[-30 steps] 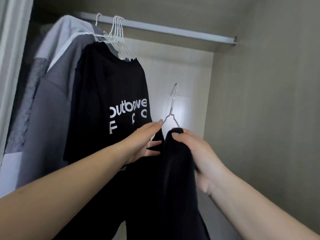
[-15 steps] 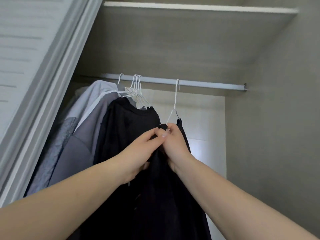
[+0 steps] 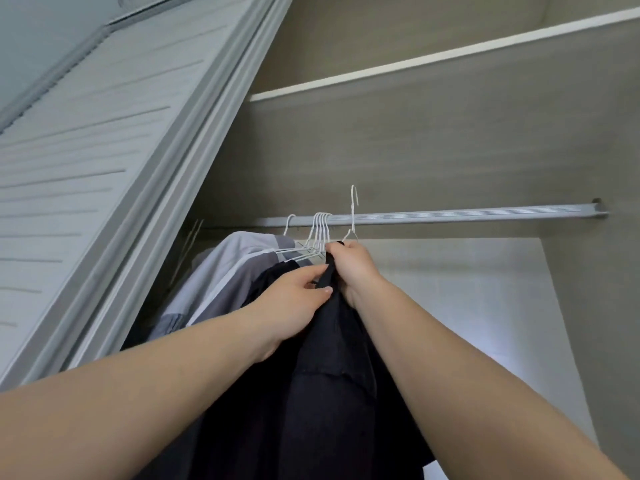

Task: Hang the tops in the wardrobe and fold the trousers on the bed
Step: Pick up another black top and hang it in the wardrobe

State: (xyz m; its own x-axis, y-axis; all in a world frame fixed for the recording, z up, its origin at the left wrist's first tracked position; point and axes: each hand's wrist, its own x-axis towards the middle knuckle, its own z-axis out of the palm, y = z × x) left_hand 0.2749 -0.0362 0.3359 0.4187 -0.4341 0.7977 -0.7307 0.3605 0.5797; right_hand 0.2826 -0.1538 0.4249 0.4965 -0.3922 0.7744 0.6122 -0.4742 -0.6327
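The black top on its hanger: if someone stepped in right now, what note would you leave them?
Right hand grips the black top at the neck of its white hanger; left hand pinches its fabric.
The hook stands above the rail, not yet hooked on.
Several tops already hang on the left.
Left: lower the hook onto the rail, let go. Trousers and bed are out of view.

Black top [image 3: 325, 393] running off the bottom edge — hem unseen. Right hand [image 3: 353, 268] covering the white hanger [image 3: 352, 216] shoulders. Hanging shirts [image 3: 228, 271] disappearing behind the wardrobe door [image 3: 104, 168] — lower parts hidden.
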